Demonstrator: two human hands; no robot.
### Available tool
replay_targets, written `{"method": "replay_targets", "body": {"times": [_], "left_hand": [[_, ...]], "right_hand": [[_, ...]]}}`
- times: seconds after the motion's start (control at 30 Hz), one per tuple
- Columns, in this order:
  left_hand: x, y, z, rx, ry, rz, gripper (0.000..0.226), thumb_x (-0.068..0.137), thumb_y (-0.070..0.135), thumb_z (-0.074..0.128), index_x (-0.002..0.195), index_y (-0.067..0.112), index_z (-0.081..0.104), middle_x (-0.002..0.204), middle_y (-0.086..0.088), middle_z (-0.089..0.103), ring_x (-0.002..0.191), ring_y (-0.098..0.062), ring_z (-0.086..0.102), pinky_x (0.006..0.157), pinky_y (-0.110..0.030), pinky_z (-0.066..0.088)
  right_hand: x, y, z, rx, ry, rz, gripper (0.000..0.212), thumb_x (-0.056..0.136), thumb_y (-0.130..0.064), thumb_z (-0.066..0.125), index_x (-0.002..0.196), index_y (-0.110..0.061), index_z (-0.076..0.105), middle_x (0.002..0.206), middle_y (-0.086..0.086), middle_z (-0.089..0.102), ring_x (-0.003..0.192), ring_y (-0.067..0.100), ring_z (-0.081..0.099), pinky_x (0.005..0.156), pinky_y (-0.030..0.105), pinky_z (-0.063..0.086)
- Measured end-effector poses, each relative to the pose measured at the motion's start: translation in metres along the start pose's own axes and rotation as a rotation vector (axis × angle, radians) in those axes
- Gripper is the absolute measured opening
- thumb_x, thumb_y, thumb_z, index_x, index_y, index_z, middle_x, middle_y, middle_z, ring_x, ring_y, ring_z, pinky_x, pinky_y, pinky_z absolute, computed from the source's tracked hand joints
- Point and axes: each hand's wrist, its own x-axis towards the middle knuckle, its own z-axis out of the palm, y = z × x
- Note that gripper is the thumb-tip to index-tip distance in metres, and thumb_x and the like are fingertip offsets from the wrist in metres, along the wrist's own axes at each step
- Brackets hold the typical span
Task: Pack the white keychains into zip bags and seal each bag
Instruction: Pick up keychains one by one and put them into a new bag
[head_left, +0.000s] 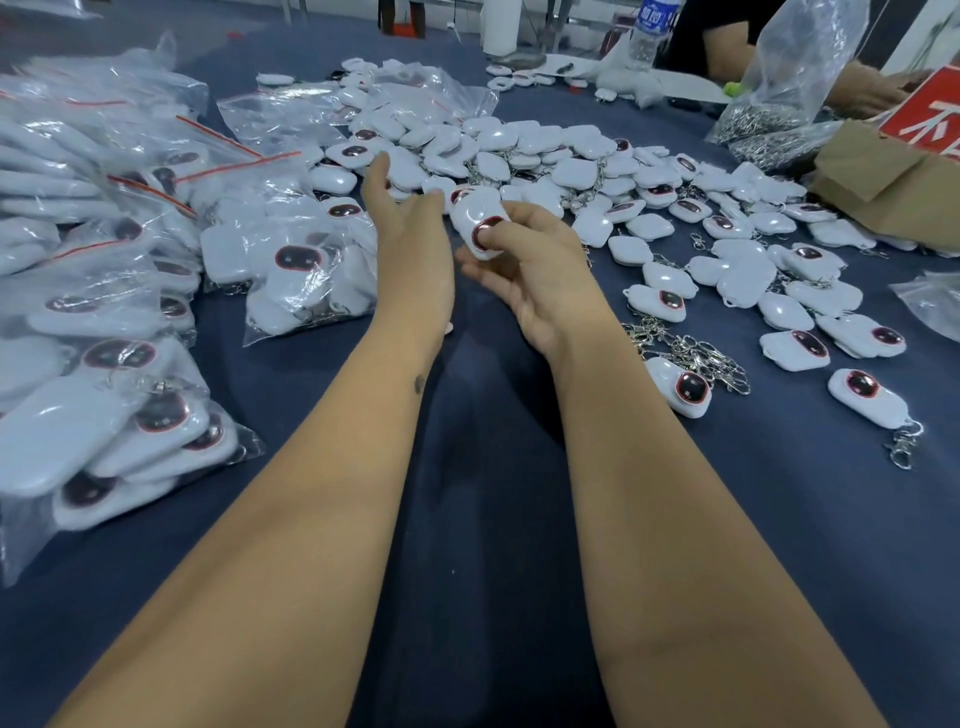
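Right hand pinches a glossy, rounded white keychain; left hand spread wide beside crinkly filled bags on the cloth-covered desk.

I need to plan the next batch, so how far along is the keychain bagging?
Done: filled zip bags with red seal strips are stacked along the left of the table. In hand: the right hand holds one white keychain in its fingers, while the left hand reaches forward, open, with no bag in it. Left: a large loose pile of keychains still covers the middle and right, so much remains.
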Motion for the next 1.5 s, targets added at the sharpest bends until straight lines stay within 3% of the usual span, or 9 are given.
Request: {"method": "replay_targets", "body": {"times": [0.1,0.23,0.33,0.53,0.63,0.87,1.03,1.27,1.5], "left_hand": [[0.005,0.0,-0.004,-0.051,-0.095,-0.029,0.037,0.099,0.02,0.046,0.133,0.036,0.049,0.116,0.011,0.058,0.103,-0.008,0.06,0.091,-0.027,0.05],[0.002,-0.003,-0.004,0.081,-0.175,-0.02,0.026,0.095,0.006,0.049,0.102,0.024,0.066,0.078,0.005,0.062,0.066,-0.007,0.054,0.061,-0.02,0.045],[0.002,-0.005,-0.004,0.088,-0.155,-0.026,0.019,0.096,0.009,0.051,0.096,0.025,0.062,0.083,0.005,0.063,0.071,-0.007,0.059,0.069,-0.023,0.052],[0.002,0.003,0.001,-0.238,-0.222,-0.225,0.025,0.103,0.026,0.043,0.116,0.015,0.061,0.089,-0.003,0.066,0.065,-0.012,0.06,0.053,-0.022,0.046],[-0.001,0.007,0.001,-0.291,-0.26,-0.294,0.017,0.099,0.026,0.052,0.096,0.014,0.063,0.073,-0.003,0.063,0.054,-0.012,0.055,0.046,-0.019,0.043],[-0.003,0.008,-0.002,-0.301,-0.238,-0.267,0.028,0.099,0.013,0.044,0.12,0.016,0.061,0.092,-0.006,0.068,0.065,-0.012,0.063,0.052,-0.017,0.048],[-0.001,0.005,-0.001,-0.224,-0.259,-0.188,0.039,0.095,-0.005,0.036,0.113,0.019,0.061,0.091,-0.004,0.069,0.066,-0.01,0.063,0.055,-0.019,0.05],[0.003,-0.002,-0.005,-0.172,-0.332,-0.143,0.043,0.096,-0.009,0.039,0.113,0.023,0.062,0.095,-0.004,0.065,0.072,-0.01,0.066,0.069,-0.024,0.053],[0.003,-0.002,-0.005,-0.211,-0.337,-0.163,0.044,0.092,-0.01,0.037,0.113,0.018,0.063,0.085,-0.002,0.067,0.063,-0.008,0.062,0.064,-0.022,0.052]], "right_hand": [[0.002,0.002,-0.001,-0.12,0.018,-0.05,0.022,0.089,0.003,0.06,0.075,-0.014,0.058,0.066,-0.001,0.052,0.055,0.009,0.042,0.053,0.02,0.036],[0.003,0.003,-0.003,-0.099,0.029,-0.083,0.024,0.092,-0.004,0.062,0.07,-0.013,0.058,0.065,-0.001,0.055,0.057,0.009,0.049,0.057,0.021,0.04],[0.002,0.004,-0.001,-0.051,-0.034,-0.08,0.012,0.099,-0.01,0.055,0.091,-0.011,0.065,0.078,0.001,0.068,0.068,0.012,0.064,0.064,0.024,0.053],[0.003,0.01,0.001,-0.279,-0.089,-0.118,0.023,0.092,0.007,0.052,0.111,0.002,0.063,0.086,0.01,0.066,0.071,0.02,0.056,0.064,0.029,0.045],[0.004,0.01,0.002,-0.275,-0.025,-0.116,0.03,0.089,0.008,0.055,0.114,-0.006,0.06,0.088,0.006,0.07,0.07,0.016,0.062,0.061,0.027,0.048],[0.006,0.012,0.001,-0.26,-0.041,-0.121,0.032,0.085,0.01,0.059,0.103,-0.016,0.058,0.094,0.009,0.072,0.084,0.022,0.068,0.073,0.037,0.051],[0.005,0.012,0.004,-0.224,-0.022,-0.127,0.033,0.079,0.007,0.058,0.102,-0.016,0.062,0.079,0.004,0.071,0.071,0.017,0.064,0.066,0.03,0.052],[0.005,0.008,0.005,-0.109,0.008,-0.097,0.025,0.091,0.002,0.047,0.097,-0.014,0.066,0.09,0.008,0.07,0.078,0.02,0.065,0.069,0.032,0.056],[0.001,0.007,0.005,-0.109,-0.003,-0.109,0.026,0.092,0.003,0.046,0.092,-0.016,0.063,0.089,0.006,0.066,0.075,0.017,0.062,0.065,0.03,0.054]]}}
